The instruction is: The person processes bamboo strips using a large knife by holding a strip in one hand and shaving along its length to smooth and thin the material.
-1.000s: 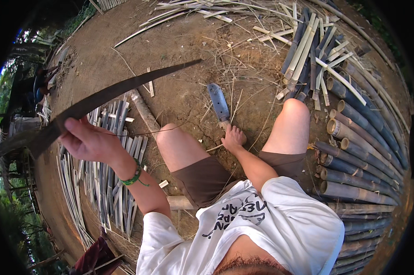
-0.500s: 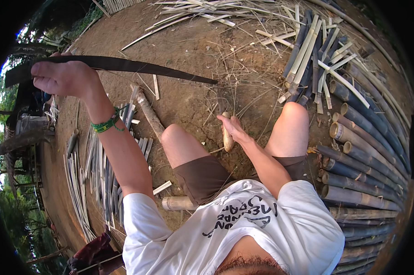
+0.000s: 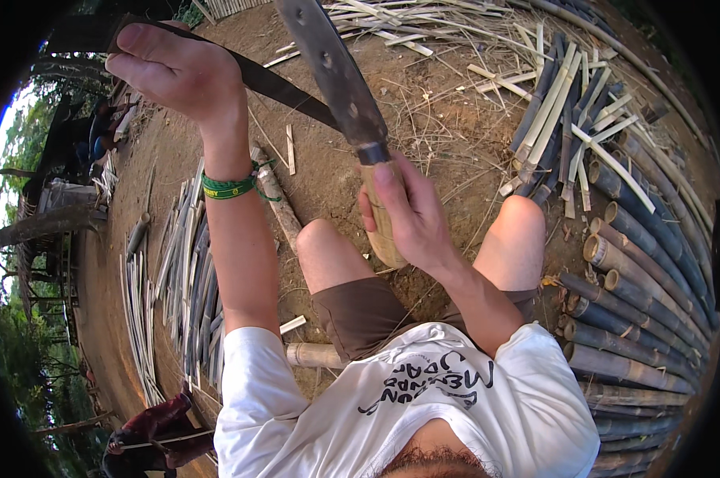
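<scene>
My left hand (image 3: 186, 76) is raised at the upper left, its fingers closed around a long dark bamboo strip (image 3: 288, 94). The strip slopes down to the right, and its lower end passes behind the blade. Gripped in my right hand (image 3: 414, 213), between and above my knees, is a machete (image 3: 334, 76). Its pale wooden handle runs through my fist, with a dark collar above. The broad grey blade points up and away, crossing in front of the strip, and its tip runs out of the picture. Whether blade and strip touch, I cannot tell.
Bamboo poles (image 3: 639, 342) are stacked at my right. Split bamboo strips (image 3: 551, 103) lie far right, with more strips (image 3: 188, 271) on the left. A thin log (image 3: 276, 199) lies beside my left knee. A person in dark red (image 3: 156, 422) is at the lower left.
My right hand has lifted the machete from near the ground, and its blade now points upward. My left hand has moved up and right with the bamboo strip.
</scene>
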A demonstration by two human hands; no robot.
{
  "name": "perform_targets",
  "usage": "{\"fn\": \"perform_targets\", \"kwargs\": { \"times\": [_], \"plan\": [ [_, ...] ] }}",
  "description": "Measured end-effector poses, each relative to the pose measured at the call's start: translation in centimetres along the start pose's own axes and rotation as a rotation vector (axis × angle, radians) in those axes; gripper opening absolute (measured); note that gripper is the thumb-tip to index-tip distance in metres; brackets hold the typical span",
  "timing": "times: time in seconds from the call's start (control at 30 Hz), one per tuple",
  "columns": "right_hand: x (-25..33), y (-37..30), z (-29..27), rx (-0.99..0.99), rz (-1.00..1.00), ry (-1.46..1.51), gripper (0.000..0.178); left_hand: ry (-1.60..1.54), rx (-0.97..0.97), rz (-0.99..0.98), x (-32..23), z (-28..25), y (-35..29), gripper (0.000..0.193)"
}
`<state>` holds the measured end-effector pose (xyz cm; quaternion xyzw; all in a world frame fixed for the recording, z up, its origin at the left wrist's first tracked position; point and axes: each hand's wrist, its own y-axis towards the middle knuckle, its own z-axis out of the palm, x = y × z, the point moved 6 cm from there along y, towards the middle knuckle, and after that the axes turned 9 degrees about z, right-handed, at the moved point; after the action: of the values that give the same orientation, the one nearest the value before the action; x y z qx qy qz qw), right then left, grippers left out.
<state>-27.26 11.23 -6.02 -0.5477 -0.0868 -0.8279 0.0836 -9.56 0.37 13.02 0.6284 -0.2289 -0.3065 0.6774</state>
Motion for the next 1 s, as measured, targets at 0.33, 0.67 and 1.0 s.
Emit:
{"fn": "perform_targets", "kwargs": {
  "times": [0.33,0.67,1.0],
  "plan": [
    [2.2,-1.1,2.0,-0.064,-0.116,-0.203,0.046,-0.050,-0.067,-0.084,-2.2,-0.1,-1.2,0.050],
    [3.9,-2.2,2.1,-0.102,-0.194,-0.345,0.035,-0.135,-0.119,0.025,-5.6,0.0,-1.2,0.043],
    [-0.3,-1.8,1.0,-0.141,-0.121,-0.398,0.039,0.018,-0.091,0.054,-5.5,-1.5,-1.7,0.057]
  ]
}}
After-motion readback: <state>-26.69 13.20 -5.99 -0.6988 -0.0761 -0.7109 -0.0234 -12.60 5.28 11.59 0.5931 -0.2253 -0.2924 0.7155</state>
